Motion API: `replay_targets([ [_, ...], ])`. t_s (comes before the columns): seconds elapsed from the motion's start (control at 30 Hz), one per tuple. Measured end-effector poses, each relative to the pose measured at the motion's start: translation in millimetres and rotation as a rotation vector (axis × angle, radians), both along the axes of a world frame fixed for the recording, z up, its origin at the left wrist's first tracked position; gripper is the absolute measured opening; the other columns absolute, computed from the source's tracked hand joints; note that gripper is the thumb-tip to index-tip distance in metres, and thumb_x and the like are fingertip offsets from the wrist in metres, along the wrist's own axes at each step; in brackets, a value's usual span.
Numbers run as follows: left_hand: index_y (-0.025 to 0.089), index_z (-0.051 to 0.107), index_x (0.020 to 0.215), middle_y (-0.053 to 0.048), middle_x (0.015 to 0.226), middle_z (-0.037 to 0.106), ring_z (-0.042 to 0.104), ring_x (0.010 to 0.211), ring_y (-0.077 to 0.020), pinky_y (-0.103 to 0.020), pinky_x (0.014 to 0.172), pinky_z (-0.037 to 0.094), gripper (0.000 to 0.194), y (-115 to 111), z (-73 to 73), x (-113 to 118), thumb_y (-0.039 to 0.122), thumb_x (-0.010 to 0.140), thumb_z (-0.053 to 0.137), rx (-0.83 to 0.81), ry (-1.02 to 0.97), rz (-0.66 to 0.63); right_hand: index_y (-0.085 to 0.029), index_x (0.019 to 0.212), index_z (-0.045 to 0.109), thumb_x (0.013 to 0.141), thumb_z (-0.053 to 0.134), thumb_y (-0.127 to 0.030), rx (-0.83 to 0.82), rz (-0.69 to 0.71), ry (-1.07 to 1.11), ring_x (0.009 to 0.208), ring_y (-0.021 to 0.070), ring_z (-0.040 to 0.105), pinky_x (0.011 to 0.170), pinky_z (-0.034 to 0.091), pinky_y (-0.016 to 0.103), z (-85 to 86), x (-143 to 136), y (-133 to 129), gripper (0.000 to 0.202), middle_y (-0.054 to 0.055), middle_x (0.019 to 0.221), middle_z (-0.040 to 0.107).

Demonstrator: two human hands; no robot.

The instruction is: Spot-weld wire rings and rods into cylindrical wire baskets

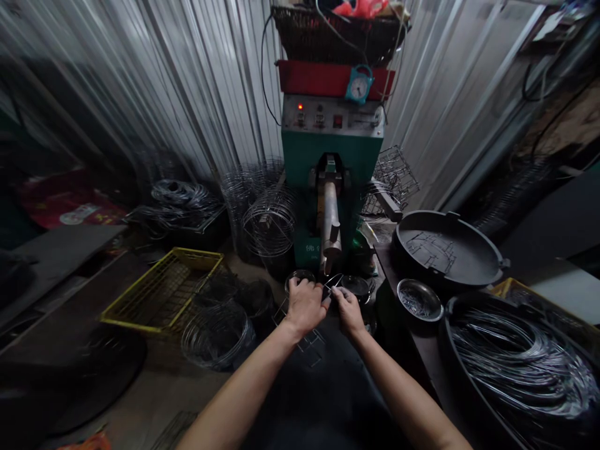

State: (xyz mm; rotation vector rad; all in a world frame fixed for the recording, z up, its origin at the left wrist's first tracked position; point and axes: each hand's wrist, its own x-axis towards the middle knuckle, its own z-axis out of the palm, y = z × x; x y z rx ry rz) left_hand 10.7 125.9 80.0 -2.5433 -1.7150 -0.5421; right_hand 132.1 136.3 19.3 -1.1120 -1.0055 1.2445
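My left hand (305, 306) is closed on a small bent-wire frame (310, 351), part of which hangs below the palm. The fingers cover much of the rest. Close to its right, my right hand (347, 309) pinches a thin metal wire (334, 280) between thumb and fingers. Both hands are just below the tip of a thick metal electrode arm (330, 215), which juts forward from a green spot-welding machine (304, 169). Whether the wire touches the tip I cannot tell.
Wire rings (269, 222) hang left of the machine, near a yellow wire basket (162, 294). At right are a round black pan (478, 269), a metal bowl (419, 306) of small pieces and a tub (450, 350) of coiled wire rings. A blue clock (359, 85) hangs above.
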Motion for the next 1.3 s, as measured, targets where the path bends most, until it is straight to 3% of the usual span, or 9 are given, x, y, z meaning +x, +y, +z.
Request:
replay_targets([
  [0.3, 0.013, 0.061, 0.085, -0.013, 0.082, 0.065, 0.053, 0.085, -0.0262, -0.042, 0.081, 0.025, 0.028, 20.1, 8.5, 3.2, 0.037, 0.076, 0.049, -0.012, 0.011, 0.007, -0.015, 0.060, 0.054, 0.066, 0.060, -0.040, -0.013, -0.039, 0.047, 0.055, 0.0084, 0.039, 0.053, 0.031, 0.020, 17.4, -1.9, 14.6, 0.027, -0.004, 0.056, 0.047],
  [0.67, 0.015, 0.063, 0.087, -0.014, 0.085, 0.065, 0.055, 0.087, -0.0269, -0.041, 0.078, 0.027, 0.030, 26.5, 24.0, 8.4, 0.037, 0.075, 0.047, -0.137, 0.085, 0.036, -0.016, 0.061, 0.054, 0.064, 0.060, -0.047, -0.081, -0.012, 0.084, 0.042, 0.0074, 0.036, 0.043, 0.028, 0.021, 5.4, 0.8, 30.2, 0.031, -0.005, 0.046, 0.046],
  [0.77, 0.014, 0.063, 0.085, -0.014, 0.084, 0.065, 0.055, 0.087, -0.0274, -0.041, 0.078, 0.026, 0.031, 26.1, 24.4, 9.3, 0.039, 0.076, 0.046, -0.144, 0.110, 0.056, -0.016, 0.069, 0.060, 0.065, 0.059, -0.048, -0.082, 0.064, -0.066, 0.055, 0.0110, 0.049, 0.054, 0.038, 0.023, 7.4, 13.1, 18.1, 0.032, -0.001, 0.059, 0.058],
  [0.87, 0.014, 0.064, 0.082, -0.014, 0.082, 0.065, 0.054, 0.087, -0.0272, -0.042, 0.079, 0.026, 0.031, 24.0, 20.8, 9.3, 0.039, 0.076, 0.046, -0.113, 0.105, 0.066, -0.018, 0.085, 0.065, 0.065, 0.062, -0.043, -0.041, 0.295, -0.242, 0.079, 0.0159, 0.056, 0.072, 0.041, 0.026, 4.3, 24.3, -14.1, 0.032, 0.002, 0.082, 0.064],
  [0.97, 0.014, 0.064, 0.079, -0.014, 0.081, 0.065, 0.054, 0.086, -0.0276, -0.043, 0.081, 0.024, 0.030, 21.5, 17.7, 8.8, 0.038, 0.075, 0.046, -0.074, 0.086, 0.075, -0.021, 0.092, 0.064, 0.069, 0.060, -0.039, -0.006, 0.481, -0.292, 0.085, 0.0167, 0.055, 0.077, 0.041, 0.027, -6.7, 22.9, -47.1, 0.029, 0.001, 0.089, 0.064],
  [1.13, 0.013, 0.064, 0.079, -0.015, 0.079, 0.065, 0.054, 0.085, -0.0289, -0.045, 0.082, 0.023, 0.029, 22.8, 15.7, 7.1, 0.035, 0.075, 0.045, -0.028, 0.053, 0.123, -0.022, 0.086, 0.066, 0.075, 0.052, -0.043, 0.058, 0.341, -0.235, 0.074, 0.0153, 0.055, 0.070, 0.042, 0.027, -20.4, 8.8, -58.3, 0.028, 0.000, 0.078, 0.063],
  [1.3, 0.014, 0.064, 0.078, -0.014, 0.079, 0.065, 0.054, 0.084, -0.0284, -0.044, 0.080, 0.024, 0.029, 27.3, 12.9, 4.5, 0.035, 0.075, 0.044, 0.009, 0.063, 0.140, -0.022, 0.087, 0.066, 0.074, 0.053, -0.044, 0.090, 0.336, -0.229, 0.079, 0.0169, 0.055, 0.075, 0.041, 0.029, -20.6, 6.6, -48.8, 0.029, 0.001, 0.080, 0.063],
])
